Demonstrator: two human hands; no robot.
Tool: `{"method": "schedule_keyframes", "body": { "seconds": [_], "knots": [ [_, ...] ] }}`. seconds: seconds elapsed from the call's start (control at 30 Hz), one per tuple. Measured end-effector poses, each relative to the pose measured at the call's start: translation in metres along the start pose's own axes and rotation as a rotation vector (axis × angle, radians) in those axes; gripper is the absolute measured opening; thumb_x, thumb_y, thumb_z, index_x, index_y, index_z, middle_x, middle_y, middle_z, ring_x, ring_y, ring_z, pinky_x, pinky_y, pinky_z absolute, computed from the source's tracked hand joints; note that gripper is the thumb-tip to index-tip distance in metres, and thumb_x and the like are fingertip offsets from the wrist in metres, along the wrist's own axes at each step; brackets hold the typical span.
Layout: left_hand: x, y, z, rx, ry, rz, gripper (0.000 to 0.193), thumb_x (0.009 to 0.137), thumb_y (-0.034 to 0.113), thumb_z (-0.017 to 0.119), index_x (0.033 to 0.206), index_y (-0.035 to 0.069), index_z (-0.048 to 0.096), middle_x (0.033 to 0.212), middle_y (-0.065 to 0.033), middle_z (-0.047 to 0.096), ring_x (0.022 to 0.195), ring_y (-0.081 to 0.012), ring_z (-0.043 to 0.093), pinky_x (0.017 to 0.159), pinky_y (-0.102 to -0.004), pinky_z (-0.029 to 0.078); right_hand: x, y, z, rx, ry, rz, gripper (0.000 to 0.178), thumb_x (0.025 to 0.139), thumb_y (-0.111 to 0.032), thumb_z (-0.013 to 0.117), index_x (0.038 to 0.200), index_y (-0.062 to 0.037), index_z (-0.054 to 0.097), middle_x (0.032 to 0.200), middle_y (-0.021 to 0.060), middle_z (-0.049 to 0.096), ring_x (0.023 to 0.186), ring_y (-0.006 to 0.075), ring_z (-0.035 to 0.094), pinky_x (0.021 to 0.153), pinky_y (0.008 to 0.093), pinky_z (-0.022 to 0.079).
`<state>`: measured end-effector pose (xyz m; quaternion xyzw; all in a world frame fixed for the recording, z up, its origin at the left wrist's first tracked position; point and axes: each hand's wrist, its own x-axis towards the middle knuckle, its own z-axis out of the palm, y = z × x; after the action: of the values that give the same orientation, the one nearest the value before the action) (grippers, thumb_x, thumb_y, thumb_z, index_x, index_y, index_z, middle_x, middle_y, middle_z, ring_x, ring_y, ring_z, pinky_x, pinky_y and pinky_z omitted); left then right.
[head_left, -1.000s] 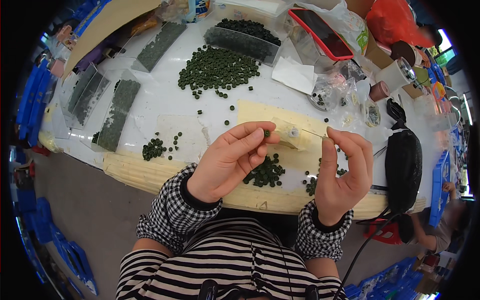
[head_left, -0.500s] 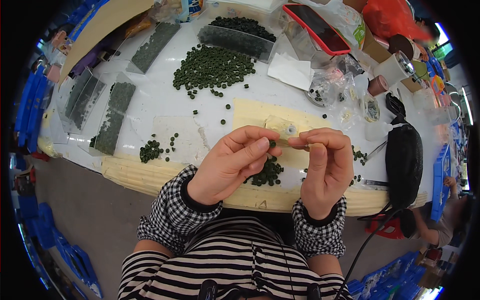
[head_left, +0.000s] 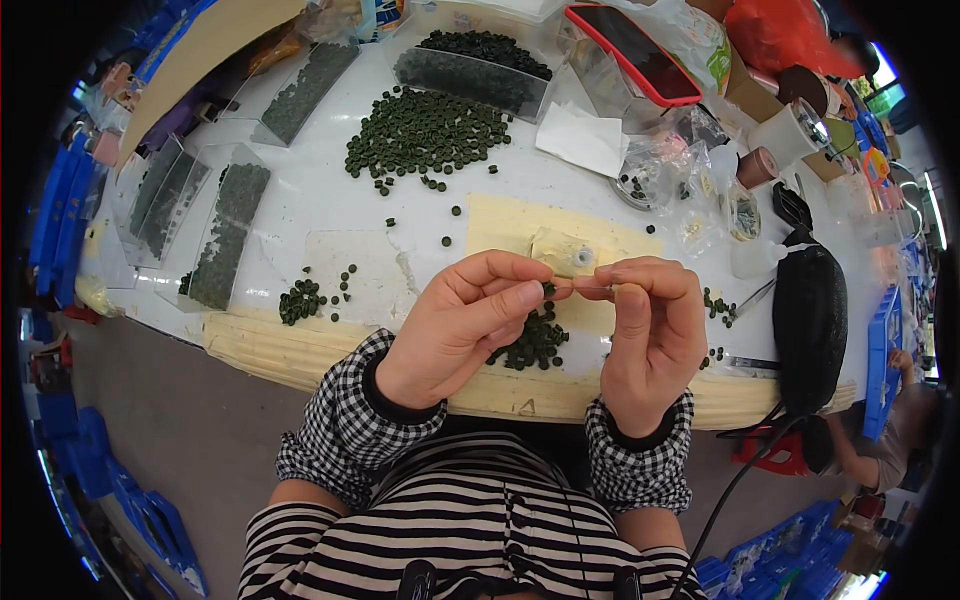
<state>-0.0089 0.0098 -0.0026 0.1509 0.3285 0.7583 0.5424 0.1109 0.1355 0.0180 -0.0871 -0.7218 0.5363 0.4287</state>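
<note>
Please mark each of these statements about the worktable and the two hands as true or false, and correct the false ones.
1. The left hand and the right hand meet fingertip to fingertip above the table. True.
2. The big heap of dark green discs lies at the near edge, under the hands. False: it lies far back; only a small pile of discs is under the hands.
3. A red-framed phone lies at the far side. True.
4. The sleeves are plain blue. False: they are black-and-white checked.
5. A black pouch lies to the right of the hands. True.
</note>
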Motion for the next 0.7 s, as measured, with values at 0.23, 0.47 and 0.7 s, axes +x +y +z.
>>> {"method": "schedule_keyframes", "body": {
  "seconds": [0.23, 0.47, 0.7],
  "knots": [
    [0.0001, 0.0004, -0.0020, -0.055, -0.042, 0.011, 0.016, 0.097, 0.006, 0.056, 0.112, 0.003, 0.062, 0.108, -0.0103, 0.068, 0.069, -0.0013, 0.048, 0.058, -0.0159, 0.039, -0.0009, 0.0024, 0.0002, -0.032, 0.008, 0.005, 0.009, 0.094, -0.004, 0.060, 0.099, 0.0039, 0.059, 0.092, 0.0123, 0.064, 0.085, 0.0166, 0.064, 0.077, 0.0262, 0.052],
    [0.0000, 0.0007, -0.0026, -0.062, -0.049, 0.012, 0.016, 0.097, 0.006, 0.056, 0.112, 0.003, 0.062, 0.108, -0.0106, 0.068, 0.068, -0.0012, 0.047, 0.058, -0.0158, 0.039, -0.0004, 0.0046, -0.0010, -0.086, -0.008, -0.019, 0.009, 0.094, -0.004, 0.061, 0.098, 0.0040, 0.060, 0.092, 0.0121, 0.065, 0.084, 0.0168, 0.064, 0.077, 0.0265, 0.051],
    [0.0003, 0.0001, -0.0010, 0.004, 0.004, 0.020, 0.015, 0.097, 0.009, 0.056, 0.111, 0.005, 0.062, 0.110, -0.0127, 0.068, 0.059, -0.0020, 0.037, 0.056, -0.0155, 0.036, 0.0012, 0.0006, -0.0007, -0.044, 0.114, -0.005, 0.008, 0.093, -0.003, 0.061, 0.097, 0.0035, 0.060, 0.091, 0.0118, 0.065, 0.084, 0.0169, 0.063, 0.077, 0.0265, 0.051]
  ]
}}
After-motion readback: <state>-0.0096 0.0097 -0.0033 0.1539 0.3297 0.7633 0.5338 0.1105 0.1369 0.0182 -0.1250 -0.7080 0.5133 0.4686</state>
